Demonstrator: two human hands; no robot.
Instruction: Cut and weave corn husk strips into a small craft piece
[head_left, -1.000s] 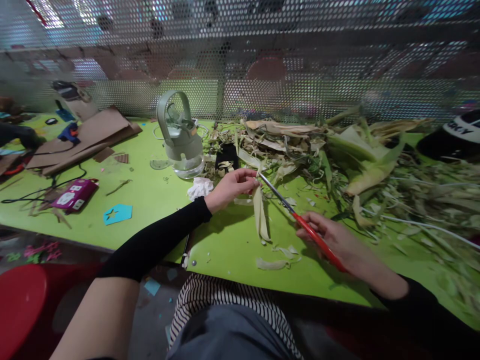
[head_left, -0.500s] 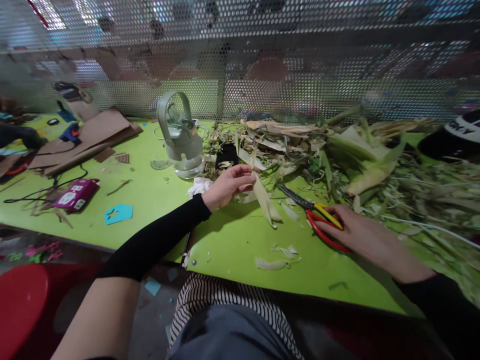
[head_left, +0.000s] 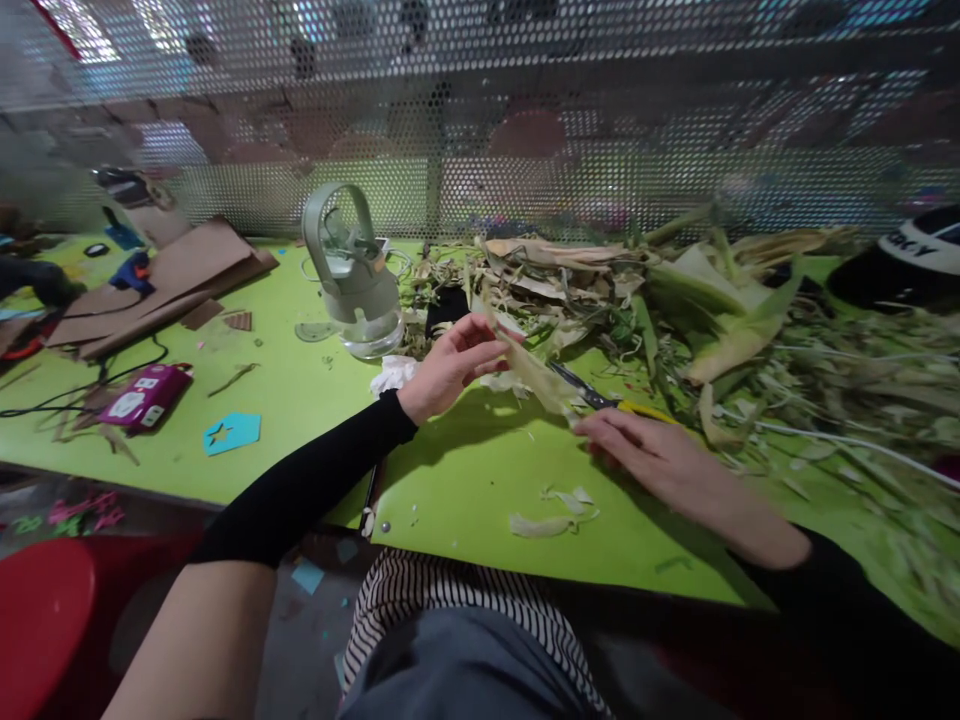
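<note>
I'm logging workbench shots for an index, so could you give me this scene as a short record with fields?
Surface: green table
Left hand: pinching the upper end of a pale husk strip
Right hand: fingertips at the strip's lower end; whether they grip it is unclear
Tool: scissors, dark blades and yellow handle showing, partly hidden by the right hand
Behind the hands: heaped dry husks
Left of the heap: handled bottle, upright
Far left: purple box; blue paper with a star-shaped cutout

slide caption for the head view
Left hand holds a pale corn-husk strip; right hand at its lower end, yellow-handled snips just behind.
</note>
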